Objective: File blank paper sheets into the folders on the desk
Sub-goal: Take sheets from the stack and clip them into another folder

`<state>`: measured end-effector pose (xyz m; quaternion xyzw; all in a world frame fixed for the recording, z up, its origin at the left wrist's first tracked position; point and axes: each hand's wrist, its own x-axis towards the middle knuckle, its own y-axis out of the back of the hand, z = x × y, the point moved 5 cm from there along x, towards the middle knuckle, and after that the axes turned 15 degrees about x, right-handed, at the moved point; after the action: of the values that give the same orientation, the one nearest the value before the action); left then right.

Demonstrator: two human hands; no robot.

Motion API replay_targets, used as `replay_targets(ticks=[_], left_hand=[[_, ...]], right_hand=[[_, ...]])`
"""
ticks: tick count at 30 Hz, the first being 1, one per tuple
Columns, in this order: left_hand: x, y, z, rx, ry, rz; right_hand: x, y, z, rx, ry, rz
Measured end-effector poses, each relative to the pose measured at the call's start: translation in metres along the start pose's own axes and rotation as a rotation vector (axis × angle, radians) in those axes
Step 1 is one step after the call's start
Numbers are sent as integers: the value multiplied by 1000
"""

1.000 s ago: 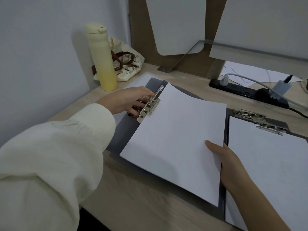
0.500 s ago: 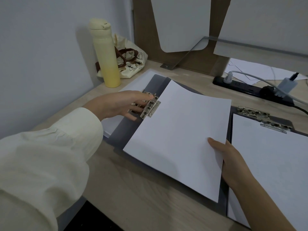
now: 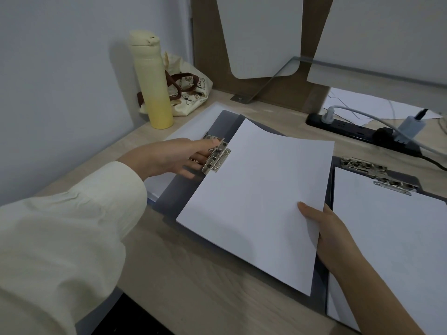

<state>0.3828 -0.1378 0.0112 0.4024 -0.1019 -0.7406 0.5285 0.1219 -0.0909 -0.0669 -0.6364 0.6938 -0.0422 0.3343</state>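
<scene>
A grey folder (image 3: 180, 189) lies open and slanted on the wooden desk, with a metal clip (image 3: 216, 155) at its left edge. A blank white sheet (image 3: 261, 194) rests on it, its left edge under the clip. My left hand (image 3: 169, 158) is on the clip, fingers around its lever. My right hand (image 3: 325, 228) pinches the sheet's right edge, thumb on top. To the right lies a second grey folder (image 3: 408, 178) whose clip (image 3: 387, 180) holds a white sheet (image 3: 396, 243). A stack of blank paper (image 3: 193, 122) shows under and left of the first folder.
A yellow bottle (image 3: 151, 81) and a cloth bag (image 3: 188, 93) stand at the back left by the wall. A black power strip (image 3: 358, 131) with plugs and cables runs along the back right, loose papers (image 3: 362, 107) behind it. The desk's front edge is near my left sleeve.
The clip's lever has come down from raised to nearly flat on the sheet's edge under my left hand. My right hand keeps holding the sheet's right edge.
</scene>
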Motion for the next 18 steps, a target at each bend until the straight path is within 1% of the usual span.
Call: replay_targets(ticks=[6,9,15,18], left_hand=[[3,1,-7,99,94,-19],[2,-3,-9,103,120,-57],[7,-6,-28,19,87,-48],[6,-9,-28,34,50,25]], right_hand=[[2,-1,-1,-7,4,-9],[2,-1,-2,-13,6,-10],[3,0,-1,-23,2,7],[3,0,-1,-26,12,4]])
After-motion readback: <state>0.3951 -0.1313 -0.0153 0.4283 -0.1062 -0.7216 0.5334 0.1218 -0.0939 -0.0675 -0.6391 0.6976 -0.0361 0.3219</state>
